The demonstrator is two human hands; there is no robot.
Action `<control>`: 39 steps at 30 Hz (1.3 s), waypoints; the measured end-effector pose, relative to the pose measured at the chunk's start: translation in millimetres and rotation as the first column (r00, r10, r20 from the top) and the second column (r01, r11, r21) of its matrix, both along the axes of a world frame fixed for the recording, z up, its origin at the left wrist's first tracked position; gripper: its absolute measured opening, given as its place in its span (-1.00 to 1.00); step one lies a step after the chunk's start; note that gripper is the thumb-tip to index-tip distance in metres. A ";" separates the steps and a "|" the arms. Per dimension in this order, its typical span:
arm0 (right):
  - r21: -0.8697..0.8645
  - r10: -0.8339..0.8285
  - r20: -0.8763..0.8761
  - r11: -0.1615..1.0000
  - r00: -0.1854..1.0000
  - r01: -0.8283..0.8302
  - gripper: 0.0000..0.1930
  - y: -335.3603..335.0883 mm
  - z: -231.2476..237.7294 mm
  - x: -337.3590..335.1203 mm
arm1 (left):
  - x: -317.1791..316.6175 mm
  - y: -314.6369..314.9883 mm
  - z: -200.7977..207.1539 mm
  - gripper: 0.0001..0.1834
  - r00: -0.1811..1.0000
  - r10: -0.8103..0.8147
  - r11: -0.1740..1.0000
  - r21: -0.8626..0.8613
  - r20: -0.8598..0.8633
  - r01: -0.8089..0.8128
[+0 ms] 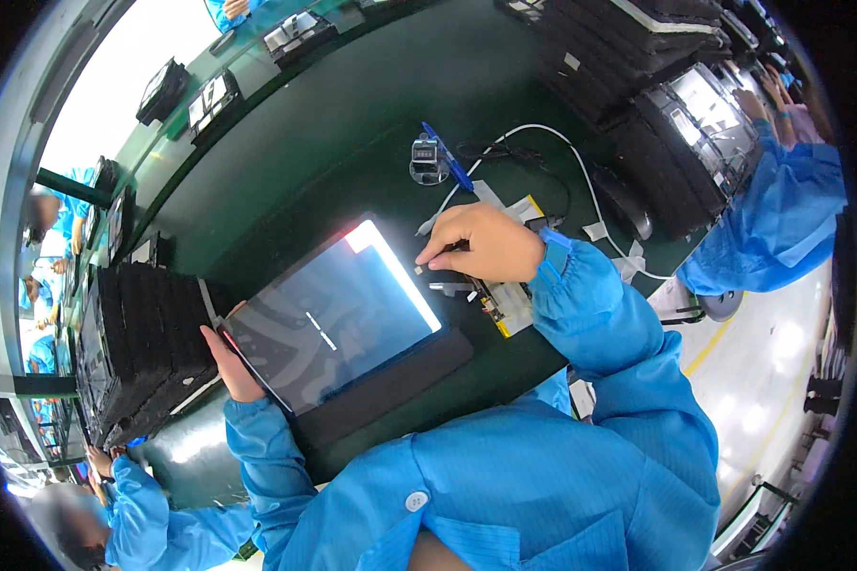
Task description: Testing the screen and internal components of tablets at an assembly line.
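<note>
The tablet (348, 305) is over the surface (305, 162), my left hand (233, 369) at its left edge, grip too hidden to tell, my right hand (486, 243) beside its right edge pinching a piece (419, 270) a loosened hold could drop.

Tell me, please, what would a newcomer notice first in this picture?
First, one sees the tablet left of centre, a bright white band along its right side, its left edge in the left hand. Next comes the right hand beside it, seemingly pinching a tiny pale piece. Then the silver tally counter and blue pen, beyond that hand.
</note>
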State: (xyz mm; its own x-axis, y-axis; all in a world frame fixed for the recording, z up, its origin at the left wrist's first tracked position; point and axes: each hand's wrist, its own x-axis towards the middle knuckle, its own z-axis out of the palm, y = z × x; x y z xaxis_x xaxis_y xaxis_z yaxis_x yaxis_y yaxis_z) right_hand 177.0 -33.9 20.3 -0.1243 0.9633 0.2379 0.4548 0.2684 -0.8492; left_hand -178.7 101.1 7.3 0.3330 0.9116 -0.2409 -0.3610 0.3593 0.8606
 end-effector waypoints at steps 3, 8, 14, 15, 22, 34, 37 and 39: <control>-0.052 -0.028 -0.054 0.998 0.998 0.025 -0.89 1.5 3.0 2.2 | 2.2 -1.6 1.2 -0.32 1.000 0.010 1.000 -0.013 0.005 -0.010; -0.212 -0.014 -0.185 0.977 0.983 -0.026 -0.90 6.1 0.3 5.5 | -1.4 0.9 -2.4 -0.31 0.999 0.030 0.999 -0.022 -0.011 -0.030; -0.255 -0.012 -0.200 0.966 0.980 -0.040 -0.89 9.1 -2.8 6.5 | -0.8 0.7 -0.5 -0.30 1.000 -0.016 0.998 -0.059 0.021 0.017; -0.257 -0.018 -0.193 0.966 0.981 -0.033 -0.89 9.6 -3.1 6.5 | -2.2 1.3 -0.9 -0.30 1.000 -0.014 0.998 -0.059 0.021 0.015; -0.273 -0.027 -0.193 0.962 0.981 -0.027 -0.89 8.9 0.7 6.0 | -2.8 2.5 -1.4 -0.30 0.998 -0.043 0.997 -0.056 0.040 0.045; -0.253 -0.017 -0.166 0.967 0.986 -0.026 -0.91 6.7 1.4 4.0 | -6.0 2.7 -3.1 -0.30 0.995 -0.093 0.995 -0.022 0.036 0.094; -0.264 -0.011 -0.171 0.964 0.985 -0.035 -0.91 7.4 4.0 2.7 | -10.9 5.6 -6.7 -0.31 0.996 -0.092 0.995 -0.032 0.009 0.092; -0.255 0.020 -0.127 0.965 0.992 -0.052 -0.91 11.1 10.7 1.0 | -6.6 4.4 -4.9 -0.32 0.997 -0.068 0.998 -0.006 0.039 0.068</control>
State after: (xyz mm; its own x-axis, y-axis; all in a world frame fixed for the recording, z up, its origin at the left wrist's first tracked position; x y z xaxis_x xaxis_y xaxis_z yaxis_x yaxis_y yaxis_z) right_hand 178.0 -22.8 31.0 -0.1458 0.9893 -0.0019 0.3369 0.0479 -0.9403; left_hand -185.3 105.5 2.5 0.4034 0.8849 -0.2331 -0.3683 0.3902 0.8439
